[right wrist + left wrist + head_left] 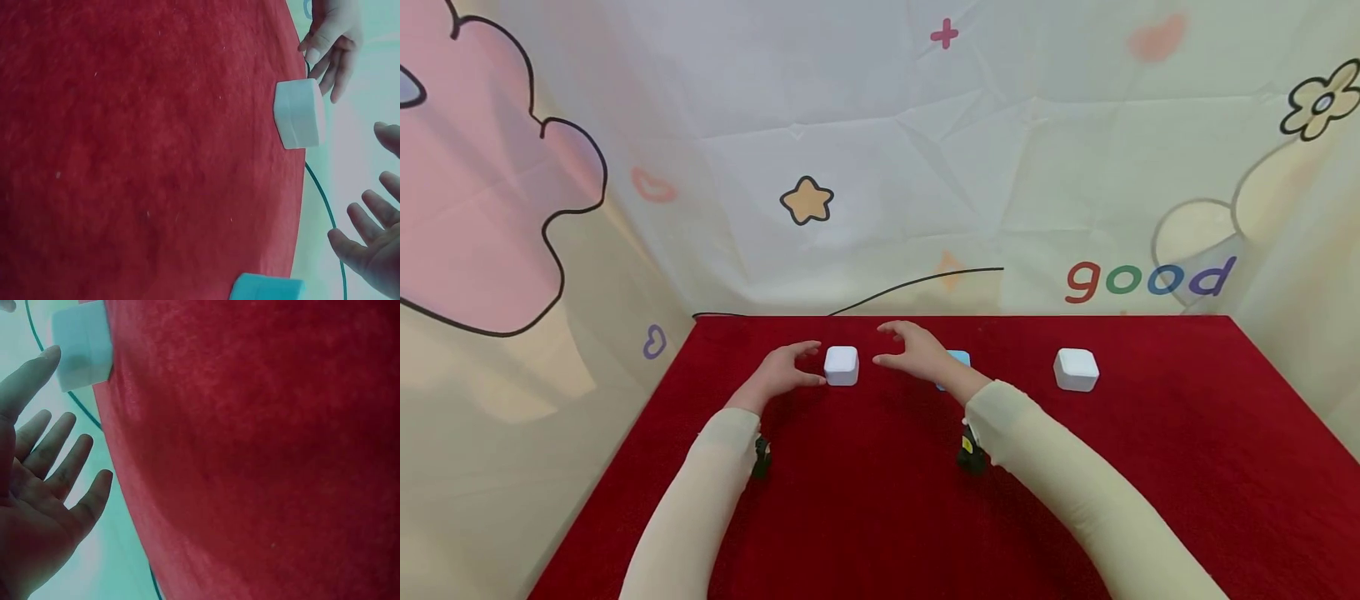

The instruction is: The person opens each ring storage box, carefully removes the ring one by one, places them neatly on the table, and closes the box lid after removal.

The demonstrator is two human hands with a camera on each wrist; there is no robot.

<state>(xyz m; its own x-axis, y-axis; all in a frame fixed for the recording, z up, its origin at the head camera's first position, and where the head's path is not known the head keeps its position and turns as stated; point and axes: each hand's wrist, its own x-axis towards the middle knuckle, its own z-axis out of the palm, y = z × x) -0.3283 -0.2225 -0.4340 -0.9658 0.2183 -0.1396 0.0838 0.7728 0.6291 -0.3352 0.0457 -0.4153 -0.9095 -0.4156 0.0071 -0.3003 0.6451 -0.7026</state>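
A small white box with rounded edges [842,366] sits on the red cloth between my two hands. My left hand [784,371] is just left of it, thumb and fingers spread apart; the left wrist view shows the thumb near or against the white box [82,350], but I cannot tell if they touch. To the right of the box, my right hand [917,354] hovers with loosely bent fingers and holds nothing. A light blue box [958,357] lies partly hidden behind the right wrist; its top edge shows in the right wrist view as a blue box [265,287].
Farther right on the red cloth [865,500] stands another white box [1077,370]. Behind the table's far edge hangs a pale printed curtain [880,167]. Dark wrist devices [972,454] hang below the sleeves.
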